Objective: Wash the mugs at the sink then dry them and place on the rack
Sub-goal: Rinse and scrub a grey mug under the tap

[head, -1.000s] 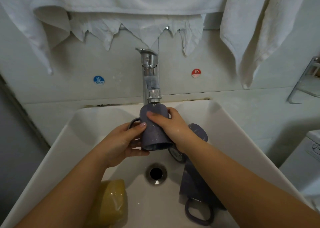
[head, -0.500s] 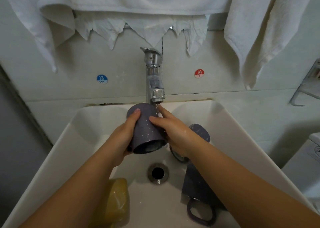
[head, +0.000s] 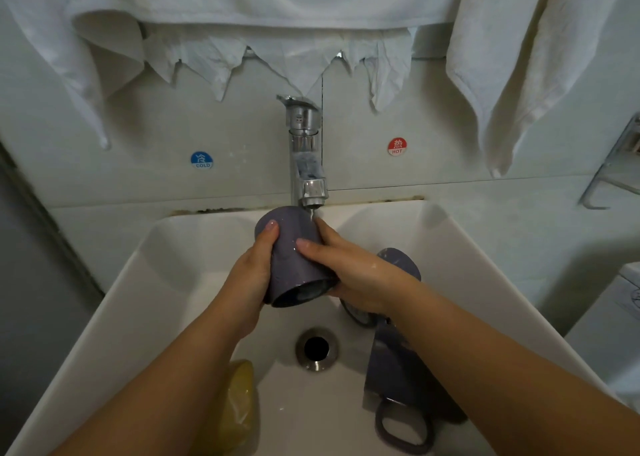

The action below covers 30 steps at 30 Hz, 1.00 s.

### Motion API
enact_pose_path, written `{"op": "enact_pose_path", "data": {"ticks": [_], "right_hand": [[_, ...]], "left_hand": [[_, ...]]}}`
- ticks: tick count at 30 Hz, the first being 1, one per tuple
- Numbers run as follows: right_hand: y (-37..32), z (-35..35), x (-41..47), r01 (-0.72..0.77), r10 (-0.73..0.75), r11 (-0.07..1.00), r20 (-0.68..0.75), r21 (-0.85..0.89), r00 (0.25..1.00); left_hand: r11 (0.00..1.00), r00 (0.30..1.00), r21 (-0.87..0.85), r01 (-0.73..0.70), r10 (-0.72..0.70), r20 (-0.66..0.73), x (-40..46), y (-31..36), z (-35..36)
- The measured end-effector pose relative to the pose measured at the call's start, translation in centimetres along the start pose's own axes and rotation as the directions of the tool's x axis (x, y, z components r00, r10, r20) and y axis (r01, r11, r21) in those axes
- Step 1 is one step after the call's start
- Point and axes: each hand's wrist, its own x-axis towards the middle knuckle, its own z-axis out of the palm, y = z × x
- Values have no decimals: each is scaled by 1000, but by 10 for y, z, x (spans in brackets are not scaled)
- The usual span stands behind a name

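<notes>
Both hands hold 1 purple mug [head: 294, 258] tilted under the tap [head: 306, 158], mouth toward the camera. The left hand [head: 251, 275] wraps its left side; the right hand [head: 349, 275] curls round its right. 2 more mugs [head: 398, 372] lie right in the sink [head: 145, 303], a sponge [head: 239, 407] near left.

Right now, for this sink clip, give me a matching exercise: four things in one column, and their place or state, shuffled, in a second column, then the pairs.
Things:
1. purple ceramic mug in both hands
2. yellow sponge
3. round red sticker
4. dark round drain

Places or states:
A. on the wall, right of the chrome tap
B. bottom of the white basin, centre
C. tilted under the spout, mouth toward the camera
D. in the basin under the left forearm

Pairs: 1-C, 2-D, 3-A, 4-B
</notes>
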Motion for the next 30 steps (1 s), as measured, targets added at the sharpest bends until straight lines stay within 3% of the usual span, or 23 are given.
{"op": "enact_pose_path", "data": {"ticks": [4, 8, 12, 14, 17, 19, 22, 24, 26, 28, 30], "right_hand": [[1, 2, 5, -15, 15, 1000, -142, -2, 990], [-2, 1, 7, -183, 226, 968, -276, 174, 934], [-2, -4, -2, -123, 162, 954, -124, 272, 979], [3, 1, -1, -103, 115, 982, -67, 157, 991], [0, 9, 3, -96, 103, 994, -153, 47, 983], [-2, 11, 3, -18, 6, 998, -221, -53, 975], [3, 13, 1, 166, -262, 912, -222, -374, 939], [8, 16, 1, 205, -313, 840, -140, -502, 939], [5, 15, 2, 202, -295, 838, -108, -507, 949], [-3, 14, 2, 197, -250, 908, -99, -370, 963], [-2, 13, 6, 111, -163, 933, -127, -343, 978]], "left_hand": [[998, 997, -36, -48, 50, 56, -2, 1, 3], [995, 996, 54, -81, 78, 45, -1, -1, 9], [993, 996, -95, -70, 76, 57, -1, -3, 4], [987, 992, -140, -83, 95, 88, -1, -3, 0], [994, 995, -99, -47, 56, 87, -1, -4, -1], [999, 999, 20, -32, 32, 35, -1, 1, -1], [998, 1000, 62, 11, -12, 22, -3, 4, 2], [998, 998, -36, 56, -56, -5, -6, 3, 5], [996, 999, -85, 11, -15, -51, -6, 2, 7], [997, 996, -83, -8, 1, -87, -5, 1, 6], [998, 995, -61, 12, -18, -97, -2, -1, 5]]}}
